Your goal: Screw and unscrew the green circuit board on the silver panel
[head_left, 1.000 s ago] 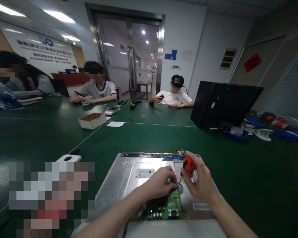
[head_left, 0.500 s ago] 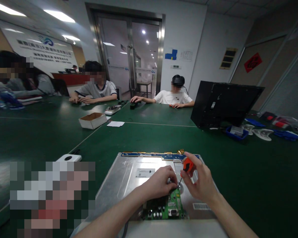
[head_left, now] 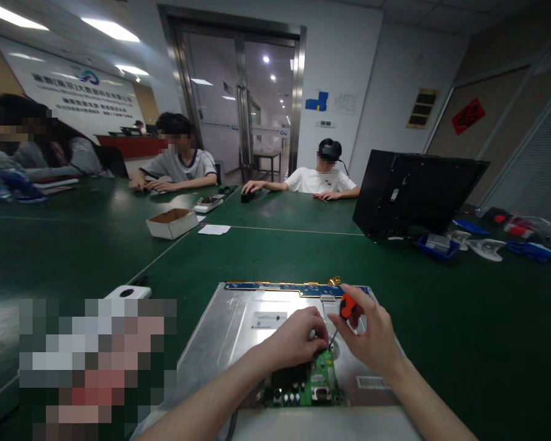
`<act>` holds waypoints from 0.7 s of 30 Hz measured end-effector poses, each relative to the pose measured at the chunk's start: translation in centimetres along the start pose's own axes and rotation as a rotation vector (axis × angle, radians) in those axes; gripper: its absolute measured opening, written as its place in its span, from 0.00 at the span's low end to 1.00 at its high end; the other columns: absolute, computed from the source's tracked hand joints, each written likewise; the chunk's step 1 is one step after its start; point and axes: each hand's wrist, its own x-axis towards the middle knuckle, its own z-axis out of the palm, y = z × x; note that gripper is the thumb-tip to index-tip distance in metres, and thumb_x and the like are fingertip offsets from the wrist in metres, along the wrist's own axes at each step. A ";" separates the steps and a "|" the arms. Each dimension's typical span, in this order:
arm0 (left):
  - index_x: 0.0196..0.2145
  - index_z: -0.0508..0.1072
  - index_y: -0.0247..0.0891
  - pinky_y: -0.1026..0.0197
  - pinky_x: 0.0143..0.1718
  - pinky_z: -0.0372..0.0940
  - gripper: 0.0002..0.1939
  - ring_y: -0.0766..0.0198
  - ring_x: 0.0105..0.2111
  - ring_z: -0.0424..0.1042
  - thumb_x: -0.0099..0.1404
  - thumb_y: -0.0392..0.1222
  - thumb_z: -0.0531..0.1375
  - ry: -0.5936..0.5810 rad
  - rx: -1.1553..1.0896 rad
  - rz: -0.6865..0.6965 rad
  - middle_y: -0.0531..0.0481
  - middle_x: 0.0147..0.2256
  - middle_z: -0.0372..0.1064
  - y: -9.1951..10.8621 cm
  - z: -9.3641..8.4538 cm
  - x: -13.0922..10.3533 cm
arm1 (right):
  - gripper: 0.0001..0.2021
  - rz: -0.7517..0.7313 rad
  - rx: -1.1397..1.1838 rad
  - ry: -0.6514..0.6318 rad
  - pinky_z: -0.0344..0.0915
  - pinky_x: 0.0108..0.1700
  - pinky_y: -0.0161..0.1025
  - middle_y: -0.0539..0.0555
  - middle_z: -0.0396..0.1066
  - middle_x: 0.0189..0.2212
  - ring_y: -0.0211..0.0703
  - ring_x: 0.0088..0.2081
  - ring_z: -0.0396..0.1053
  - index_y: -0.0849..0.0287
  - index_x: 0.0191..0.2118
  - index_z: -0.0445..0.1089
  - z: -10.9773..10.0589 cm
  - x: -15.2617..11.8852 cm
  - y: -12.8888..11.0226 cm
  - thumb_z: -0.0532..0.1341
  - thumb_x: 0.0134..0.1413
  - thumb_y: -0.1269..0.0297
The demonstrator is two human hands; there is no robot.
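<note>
My right hand (head_left: 374,343) grips a screwdriver (head_left: 348,306) by its orange and black handle. The thin shaft slants down and left to the top edge of a green circuit board (head_left: 324,370). Beside the tip, my left hand (head_left: 300,337) has its fingers drawn together; what they pinch, if anything, is hidden. Under both hands lies a silver metal display panel (head_left: 211,343), with a narrow blue circuit strip (head_left: 275,287) along its far edge. A flat white ribbon cable (head_left: 328,305) runs from that strip. The left hand and forearm cover part of the green board.
On the green table (head_left: 275,254) stand a small open box (head_left: 172,225), a white paper (head_left: 214,229) and a white device (head_left: 131,292). A black monitor (head_left: 417,190) and a blue tray (head_left: 438,246) are at right. Several people sit across the table.
The screwdriver's orange handle has turned slightly in my right hand, whose fingers have shifted on it. My left hand stays put. Across the table, the dark object under a person's hand has shifted slightly.
</note>
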 end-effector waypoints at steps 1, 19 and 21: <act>0.31 0.77 0.37 0.63 0.38 0.61 0.04 0.59 0.36 0.68 0.58 0.31 0.63 -0.001 0.002 -0.001 0.50 0.34 0.70 0.0 0.0 0.0 | 0.23 0.003 0.015 -0.009 0.60 0.21 0.31 0.44 0.65 0.25 0.33 0.18 0.60 0.53 0.59 0.55 -0.1 0.1 0.0 0.58 0.59 0.69; 0.29 0.77 0.36 0.63 0.38 0.60 0.04 0.61 0.35 0.68 0.57 0.30 0.64 0.014 -0.023 -0.003 0.50 0.34 0.69 -0.1 0.2 0.0 | 0.21 0.038 -0.010 -0.041 0.61 0.22 0.32 0.45 0.64 0.24 0.35 0.19 0.61 0.55 0.58 0.54 -0.4 0.1 -0.2 0.56 0.61 0.67; 0.30 0.77 0.36 0.63 0.38 0.61 0.04 0.61 0.36 0.68 0.57 0.30 0.63 0.016 -0.031 -0.003 0.50 0.34 0.69 -0.1 0.2 0.0 | 0.21 0.050 0.035 -0.068 0.62 0.22 0.32 0.48 0.67 0.27 0.35 0.21 0.64 0.56 0.60 0.53 -0.5 0.2 -0.4 0.54 0.62 0.68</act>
